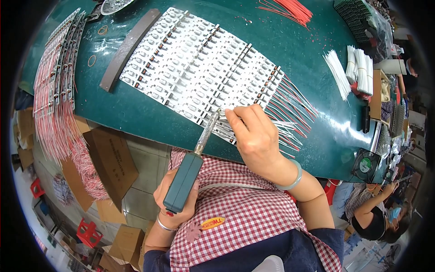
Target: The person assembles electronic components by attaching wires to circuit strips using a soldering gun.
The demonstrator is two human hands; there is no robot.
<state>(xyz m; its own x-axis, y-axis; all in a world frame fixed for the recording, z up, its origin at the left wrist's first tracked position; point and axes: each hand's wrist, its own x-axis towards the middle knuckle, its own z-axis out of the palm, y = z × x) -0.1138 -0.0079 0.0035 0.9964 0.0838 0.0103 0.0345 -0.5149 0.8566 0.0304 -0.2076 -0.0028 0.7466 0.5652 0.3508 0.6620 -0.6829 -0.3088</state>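
My left hand is closed round the dark green handle of a soldering iron. The iron's metal tip reaches the near edge of a white panel of small circuit boards, rows of little parts covering it. My right hand is over the same edge, thumb and forefinger pinched right beside the tip. Whatever lies between those fingers is too small to make out. Red and white wires stick out from the panel's right side, just past my right hand.
A dark bar lies along the panel's left end. Wired boards hang over the table's left edge above an open carton. Bundles of white wires and red wires lie farther off. A small fan stands right, near another person.
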